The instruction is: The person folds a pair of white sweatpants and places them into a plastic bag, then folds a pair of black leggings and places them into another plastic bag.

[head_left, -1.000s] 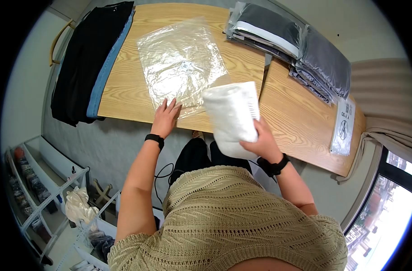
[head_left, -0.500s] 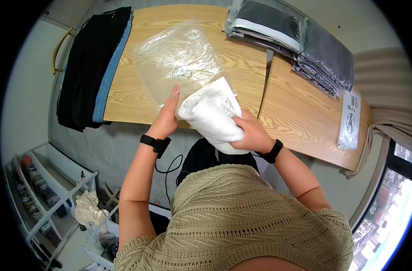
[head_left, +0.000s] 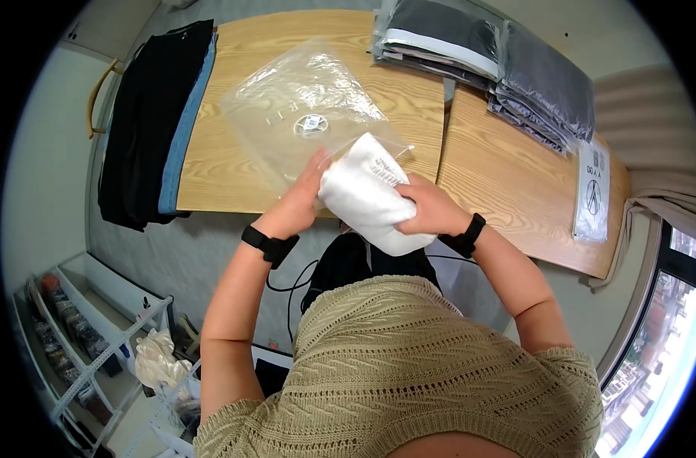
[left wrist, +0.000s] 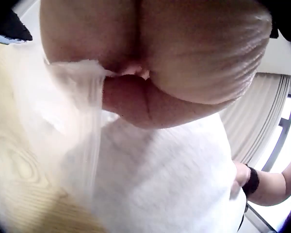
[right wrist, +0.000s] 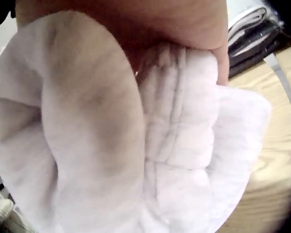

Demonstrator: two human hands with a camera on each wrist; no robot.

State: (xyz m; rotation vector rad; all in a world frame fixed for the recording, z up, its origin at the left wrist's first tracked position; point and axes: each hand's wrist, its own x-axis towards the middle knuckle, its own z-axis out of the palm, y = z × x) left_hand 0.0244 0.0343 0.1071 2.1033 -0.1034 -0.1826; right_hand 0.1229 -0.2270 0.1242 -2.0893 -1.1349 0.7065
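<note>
My right hand (head_left: 433,209) grips a thick folded white garment (head_left: 369,200) by its right side, with the thumb on top. Small dark print shows near the garment's upper corner. In the right wrist view its soft layers (right wrist: 94,121) bulge below the palm. A clear plastic bag (head_left: 275,126) with a round printed mark lies over the wooden table. My left hand (head_left: 294,208) is at the bag's near edge, just left of the garment. The left wrist view has the bag's film (left wrist: 77,107) running in between thumb and fingers, with fingertips partly hidden behind it.
Dark trousers and blue jeans (head_left: 187,137) hang over the table's left end. Bagged dark clothes (head_left: 546,80) are stacked at the back right, beside a flat printed packet (head_left: 591,195). A shelf rack (head_left: 96,336) stands at lower left. A black cable (head_left: 287,286) trails below the table.
The white garment has moved left and tilted toward the bag's mouth. My left hand has gone from lying on the bag to holding up its near edge; the bag has shifted slightly.
</note>
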